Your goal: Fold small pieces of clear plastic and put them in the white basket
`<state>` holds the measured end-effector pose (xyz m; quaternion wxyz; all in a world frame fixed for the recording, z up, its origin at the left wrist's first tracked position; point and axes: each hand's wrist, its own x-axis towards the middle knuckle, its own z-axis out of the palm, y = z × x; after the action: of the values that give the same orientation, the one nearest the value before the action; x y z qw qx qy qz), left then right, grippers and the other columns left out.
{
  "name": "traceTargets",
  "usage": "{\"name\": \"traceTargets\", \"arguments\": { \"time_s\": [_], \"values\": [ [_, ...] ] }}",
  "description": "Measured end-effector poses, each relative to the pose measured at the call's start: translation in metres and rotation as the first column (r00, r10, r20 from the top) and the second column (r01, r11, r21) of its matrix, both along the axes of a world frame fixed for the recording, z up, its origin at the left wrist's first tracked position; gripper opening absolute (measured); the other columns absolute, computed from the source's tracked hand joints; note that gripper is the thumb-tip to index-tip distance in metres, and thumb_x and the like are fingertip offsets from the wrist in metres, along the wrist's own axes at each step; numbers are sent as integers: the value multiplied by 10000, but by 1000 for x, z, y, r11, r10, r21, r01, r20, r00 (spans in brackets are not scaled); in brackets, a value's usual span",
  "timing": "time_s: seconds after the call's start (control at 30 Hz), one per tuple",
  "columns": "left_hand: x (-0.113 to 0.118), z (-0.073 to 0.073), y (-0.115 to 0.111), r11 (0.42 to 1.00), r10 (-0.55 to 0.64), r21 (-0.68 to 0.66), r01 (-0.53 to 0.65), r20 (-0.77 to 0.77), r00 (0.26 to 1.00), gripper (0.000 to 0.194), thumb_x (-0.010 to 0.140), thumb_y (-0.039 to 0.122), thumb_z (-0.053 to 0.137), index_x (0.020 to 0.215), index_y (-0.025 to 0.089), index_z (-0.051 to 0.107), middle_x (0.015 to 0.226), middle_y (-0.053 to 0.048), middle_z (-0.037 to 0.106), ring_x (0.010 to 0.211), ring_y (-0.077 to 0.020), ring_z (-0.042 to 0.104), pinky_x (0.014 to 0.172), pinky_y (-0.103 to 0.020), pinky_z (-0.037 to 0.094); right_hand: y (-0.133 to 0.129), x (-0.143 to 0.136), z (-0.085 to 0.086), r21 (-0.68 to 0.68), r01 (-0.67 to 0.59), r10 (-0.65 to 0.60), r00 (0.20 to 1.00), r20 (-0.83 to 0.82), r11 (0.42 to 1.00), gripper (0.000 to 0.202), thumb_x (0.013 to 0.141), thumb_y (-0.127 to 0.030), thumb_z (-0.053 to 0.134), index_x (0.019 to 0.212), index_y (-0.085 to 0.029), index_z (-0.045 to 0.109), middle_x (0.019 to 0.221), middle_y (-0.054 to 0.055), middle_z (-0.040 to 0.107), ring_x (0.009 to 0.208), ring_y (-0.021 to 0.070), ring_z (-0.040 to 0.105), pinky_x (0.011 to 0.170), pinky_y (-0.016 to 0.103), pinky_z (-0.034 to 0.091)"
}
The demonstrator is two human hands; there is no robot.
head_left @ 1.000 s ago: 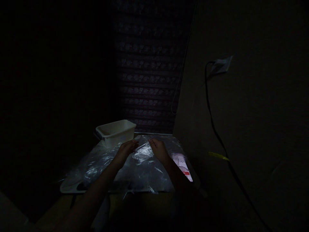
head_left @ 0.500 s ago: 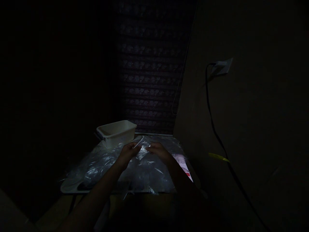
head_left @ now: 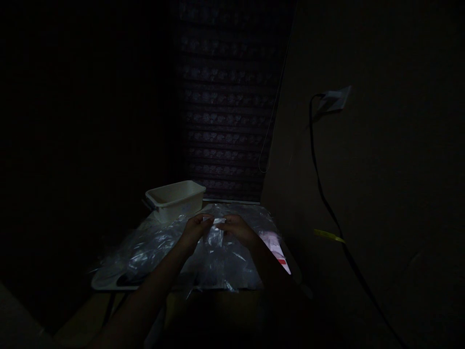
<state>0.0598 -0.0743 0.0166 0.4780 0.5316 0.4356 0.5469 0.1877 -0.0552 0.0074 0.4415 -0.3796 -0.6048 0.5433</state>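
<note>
In dim light, my left hand [head_left: 196, 230] pinches the left edge of a small clear plastic bag [head_left: 215, 235] above the table. Opposite it, my right hand [head_left: 235, 228] has its thumb and fingers closed on the bag's upper right edge. The bag hangs down between the hands and catches some light. Under and around them, shiny clear plastic [head_left: 156, 245] is spread over much of the tabletop.
A white rectangular tub [head_left: 179, 209] stands at the table's back left. A pinkish bright sheet with a red mark [head_left: 278, 249] lies at the right edge. On the right wall, a dark cable [head_left: 319, 189] runs down from a socket [head_left: 336, 99]. A patterned blind [head_left: 225, 121] hangs behind.
The small bag was tilted and stretched between my hands; now it hangs lower, with its top edge nearly level. My right hand has shifted slightly left.
</note>
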Motion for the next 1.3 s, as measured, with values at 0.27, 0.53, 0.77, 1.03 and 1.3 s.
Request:
{"name": "traceTargets", "arguments": {
  "time_s": [0.27,0.53,0.77,1.03,1.3],
  "values": [
    [-9,-6,10,991,129,19,-130,40,991,210,517,280,534,649,120,505,424,58,428,367,-41,360,372,-169,277,-1,0,-4,-97,-77,84,994,64,992,196,491,-293,581,516,-130,475,457,-53,409,413,38,381,430,188,308],
    [-8,-5,4,999,26,-22,-24,51,998,240,520,276,536,690,107,515,539,20,488,460,-56,424,453,-188,330,6,3,-7,47,88,-93,990,108,995,224,509,-341,553,501,-132,475,390,-72,349,349,29,301,370,182,221],
    [-6,-9,10,998,59,-4,-59,-88,994,229,503,331,535,565,111,518,415,53,415,371,-39,341,362,-169,255,7,2,-10,59,56,-61,993,102,997,219,502,-335,555,519,-122,508,407,-66,377,363,23,304,376,175,218],
    [-14,-16,12,997,80,9,-79,-102,992,169,487,251,523,585,116,547,445,33,484,382,-52,379,379,-180,280,3,2,-4,19,85,-86,994,74,996,275,460,-292,591,685,-136,561,557,-22,508,438,47,401,406,176,273],
    [-11,-12,11,996,88,0,-89,-60,994,169,471,236,543,593,121,521,452,36,481,388,-56,395,390,-190,298,6,0,-7,129,102,-121,982,148,986,183,483,-296,565,533,-121,563,470,-33,477,435,51,398,436,186,301]
  ]
}}
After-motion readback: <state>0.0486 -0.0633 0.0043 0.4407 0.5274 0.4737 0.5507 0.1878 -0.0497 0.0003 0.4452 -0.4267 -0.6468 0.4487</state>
